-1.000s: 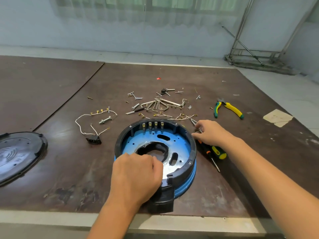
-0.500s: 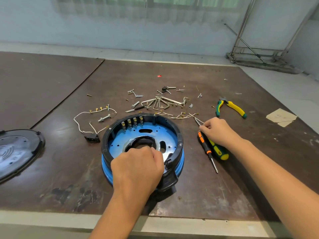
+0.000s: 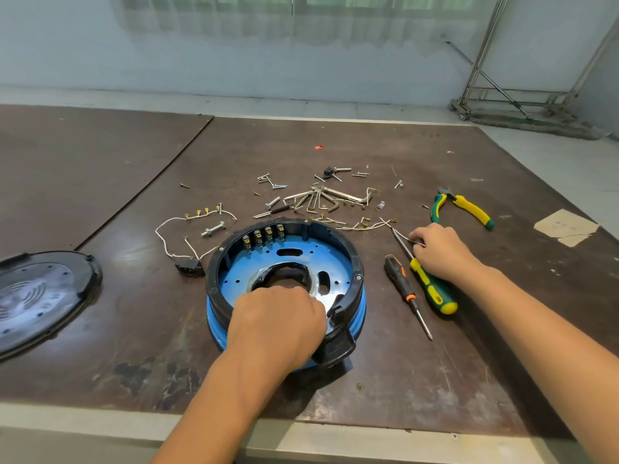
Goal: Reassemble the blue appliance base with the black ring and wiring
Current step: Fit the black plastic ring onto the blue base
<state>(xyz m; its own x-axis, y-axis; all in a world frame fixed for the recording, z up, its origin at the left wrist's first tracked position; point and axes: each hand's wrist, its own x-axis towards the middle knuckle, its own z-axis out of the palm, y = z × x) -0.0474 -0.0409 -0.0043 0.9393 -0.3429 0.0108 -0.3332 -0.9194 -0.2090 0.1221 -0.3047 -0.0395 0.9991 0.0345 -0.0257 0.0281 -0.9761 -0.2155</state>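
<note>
Blue base (image 3: 355,324): near table edge, centre, black ring (image 3: 214,283) seated on top.
Left hand (image 3: 279,324): clenched at ring's 6 o'clock rim, gripping it.
Right hand (image 3: 440,251): at base's 3 o'clock, fingers curled, pinching white wire (image 3: 365,226); over green-yellow screwdriver (image 3: 433,289).
Loose wiring (image 3: 174,226): 10 o'clock, with black connector.

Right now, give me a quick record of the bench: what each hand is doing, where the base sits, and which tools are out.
left hand: closed, gripping the near rim of the blue base
right hand: pinching a white wire beside the screwdrivers
blue base: flat on the table, black ring seated on top
screwdrivers: orange-black one, green-yellow one, right of the base
pliers: far right
wire harness: left of the base
black cover: far left
</note>
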